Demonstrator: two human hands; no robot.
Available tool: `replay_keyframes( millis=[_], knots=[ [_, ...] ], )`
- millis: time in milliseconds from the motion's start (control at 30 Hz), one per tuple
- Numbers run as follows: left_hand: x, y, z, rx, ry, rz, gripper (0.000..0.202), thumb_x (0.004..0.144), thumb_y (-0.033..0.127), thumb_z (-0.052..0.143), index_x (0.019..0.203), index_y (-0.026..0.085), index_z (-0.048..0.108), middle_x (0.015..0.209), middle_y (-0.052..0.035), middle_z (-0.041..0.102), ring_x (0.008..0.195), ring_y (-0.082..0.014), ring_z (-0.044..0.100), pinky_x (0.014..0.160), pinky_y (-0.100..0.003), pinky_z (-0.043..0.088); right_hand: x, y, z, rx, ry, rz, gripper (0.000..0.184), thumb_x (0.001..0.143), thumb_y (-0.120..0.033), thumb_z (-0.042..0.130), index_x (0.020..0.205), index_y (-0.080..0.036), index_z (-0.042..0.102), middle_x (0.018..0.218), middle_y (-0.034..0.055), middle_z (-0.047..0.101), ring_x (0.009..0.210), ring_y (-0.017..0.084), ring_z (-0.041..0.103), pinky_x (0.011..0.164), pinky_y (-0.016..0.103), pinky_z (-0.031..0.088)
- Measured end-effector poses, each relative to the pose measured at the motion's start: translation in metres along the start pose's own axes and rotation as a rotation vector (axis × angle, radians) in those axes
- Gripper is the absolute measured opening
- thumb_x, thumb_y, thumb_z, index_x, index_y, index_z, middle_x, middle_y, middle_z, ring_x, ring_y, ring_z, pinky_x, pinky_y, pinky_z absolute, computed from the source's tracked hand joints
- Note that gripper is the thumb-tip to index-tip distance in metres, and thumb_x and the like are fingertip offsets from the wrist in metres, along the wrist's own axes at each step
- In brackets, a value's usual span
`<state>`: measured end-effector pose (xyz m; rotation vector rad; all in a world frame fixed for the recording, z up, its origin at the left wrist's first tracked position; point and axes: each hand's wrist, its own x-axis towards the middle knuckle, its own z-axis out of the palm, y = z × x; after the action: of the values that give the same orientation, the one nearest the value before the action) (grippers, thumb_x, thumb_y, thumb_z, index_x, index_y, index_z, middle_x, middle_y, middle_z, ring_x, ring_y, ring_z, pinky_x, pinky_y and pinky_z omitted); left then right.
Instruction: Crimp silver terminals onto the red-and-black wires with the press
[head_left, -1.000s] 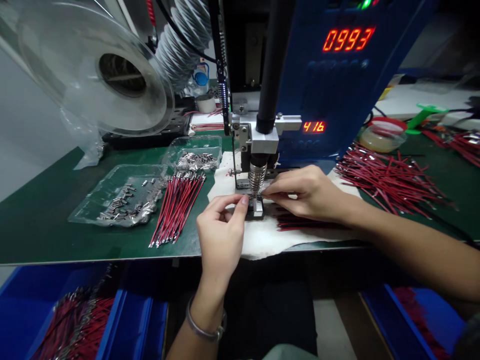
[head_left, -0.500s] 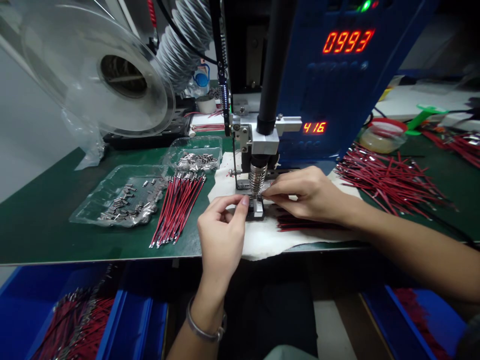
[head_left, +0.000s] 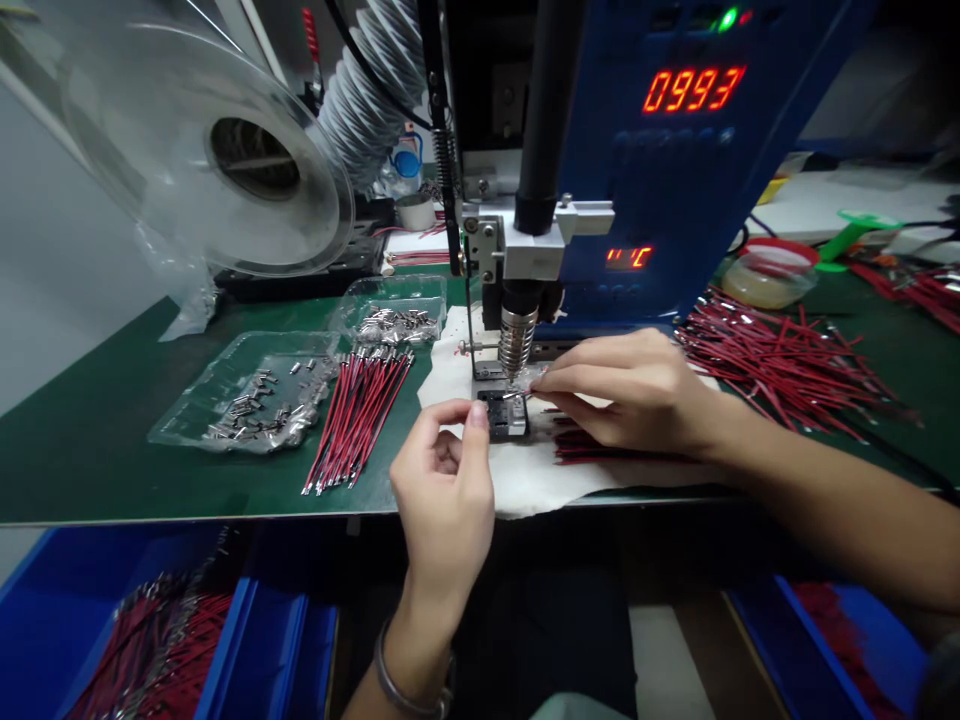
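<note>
Light Pinch, Close Quarters

My right hand (head_left: 634,395) grips a slim, silver-ended piece (head_left: 516,394) between thumb and fingers. It sits over the black fixture (head_left: 504,420), just below the spring-wrapped tip (head_left: 517,345); I cannot tell whether it touches the fixture. My left hand (head_left: 446,490) is by the fixture's left edge, its thumb and forefinger drawn close together, though I cannot tell whether they meet or grip anything.

I judge the piece very light, its metal end stiff and rather slippery, small enough to roll under a hard squeeze. The best hold is probably a gentle pinch just behind the metal, leaving the end free (and skin away from that tip, which may be hot).

Beneath my right hand, red and black wires (head_left: 600,450) lie on pale paper (head_left: 544,485). They look thin and bendy, so I would lift one near its end rather than mid-length. Left of my hands, more red wires (head_left: 358,420) lie on the green counter (head_left: 90,440).
</note>
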<state>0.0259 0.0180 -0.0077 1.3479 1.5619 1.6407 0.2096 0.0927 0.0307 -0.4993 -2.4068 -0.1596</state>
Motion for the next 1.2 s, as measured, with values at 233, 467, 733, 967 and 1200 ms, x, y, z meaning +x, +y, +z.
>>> replay_keyframes(
  millis=[233, 467, 733, 967, 1200],
  knots=[
    [-0.015, 0.003, 0.005, 0.149, -0.174, 0.478, 0.017, 0.081, 0.007, 0.061, 0.094, 0.015, 0.068, 0.092, -0.0058, 0.070, 0.084, -0.0157, 0.065, 0.080, -0.025, 0.050, -0.001, -0.013, -0.004, 0.185, 0.131, -0.074, 0.014, 0.081, -0.023, 0.068, 0.094, -0.029, 0.070, 0.081, 0.0001, 0.074, 0.081, 0.016, 0.071, 0.075, 0.028, 0.058],
    [-0.030, 0.016, 0.019, -0.102, -0.269, 0.380, 0.015, 0.078, 0.003, 0.061, 0.069, 0.015, 0.063, 0.070, -0.0021, 0.063, 0.066, -0.0127, 0.060, 0.071, -0.024, 0.052, 0.006, -0.032, -0.010, 0.258, 0.200, -0.201, 0.016, 0.078, -0.015, 0.070, 0.092, -0.024, 0.070, 0.084, 0.0014, 0.076, 0.084, 0.016, 0.072, 0.075, 0.024, 0.061],
    [-0.036, 0.017, -0.005, 0.036, -0.107, 0.257, 0.015, 0.081, 0.010, 0.063, 0.088, 0.020, 0.069, 0.086, -0.0016, 0.071, 0.074, -0.0143, 0.064, 0.070, -0.023, 0.049, 0.001, -0.008, -0.019, 0.217, 0.214, -0.144, 0.012, 0.085, -0.022, 0.060, 0.094, -0.021, 0.068, 0.076, 0.0046, 0.074, 0.067, 0.016, 0.069, 0.059, 0.028, 0.054],
    [-0.009, -0.001, -0.051, 0.523, 0.125, 0.219, 0.014, 0.080, 0.034, 0.067, 0.082, 0.021, 0.072, 0.056, 0.0022, 0.057, 0.046, -0.0095, 0.041, 0.049, -0.025, 0.032, 0.003, 0.016, -0.029, -0.033, -0.458, 0.086, 0.024, 0.089, -0.034, 0.055, 0.075, -0.019, 0.068, 0.059, 0.0009, 0.063, 0.052, 0.012, 0.055, 0.051, 0.026, 0.034],
    [0.058, 0.014, -0.077, 1.232, 0.096, 0.185, 0.038, 0.083, 0.056, 0.050, 0.081, 0.026, 0.073, 0.058, -0.0055, 0.059, 0.058, -0.0242, 0.054, 0.054, -0.030, 0.025, 0.002, 0.016, -0.026, -0.078, -0.660, 0.206, 0.016, 0.084, -0.032, 0.058, 0.089, -0.024, 0.070, 0.081, 0.0011, 0.070, 0.072, 0.016, 0.064, 0.062, 0.026, 0.041]
  ],
)
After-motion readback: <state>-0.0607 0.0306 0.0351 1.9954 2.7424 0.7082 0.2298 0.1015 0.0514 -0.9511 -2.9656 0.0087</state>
